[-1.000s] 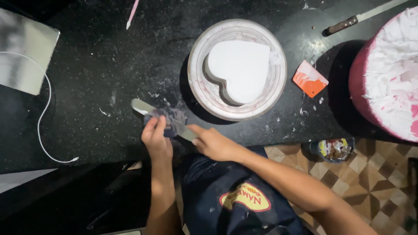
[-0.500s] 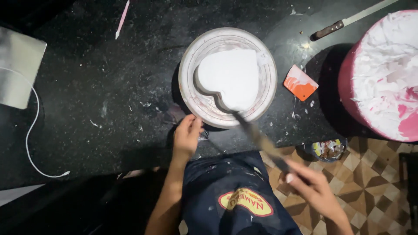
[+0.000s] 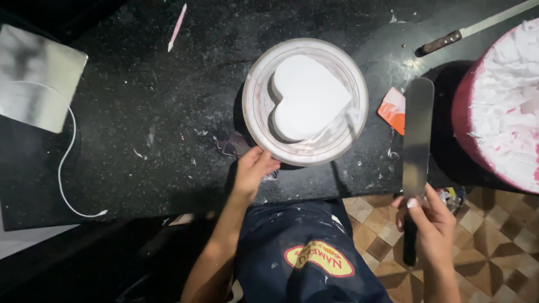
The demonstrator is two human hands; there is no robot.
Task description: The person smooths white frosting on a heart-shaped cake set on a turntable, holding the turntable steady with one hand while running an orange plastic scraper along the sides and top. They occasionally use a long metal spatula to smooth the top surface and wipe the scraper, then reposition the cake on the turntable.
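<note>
A long flat spatula (image 3: 418,140) is held in the right hand (image 3: 431,221) at the lower right of the frame, the fingers closed round its dark handle; the blade's long axis runs almost straight up the picture, tip toward the upper edge, above the black speckled worktop (image 3: 140,112). The lower end of the handle is partly covered by the palm. The left hand (image 3: 252,168) is laid with curled fingers against the near rim of a round turntable (image 3: 258,112) at centre frame, nothing being clasped inside it. A white heart-shaped cake (image 3: 306,98) is carried on the turntable, its point aimed to the right. A pink tub of white cream (image 3: 499,112) is cut off by the right edge. An orange scraper (image 3: 393,109) lies between turntable and spatula, partly hidden by the blade. A knife (image 3: 471,28) with a brown handle is cropped at the upper right corner. A silvery slab (image 3: 39,84) with a white cable (image 3: 64,168) sits at the left, blurred. A pink stick (image 3: 177,25) lies at the top. An oval yellow-and-red badge is seen on the dark apron (image 3: 303,252) at the bottom centre.
</note>
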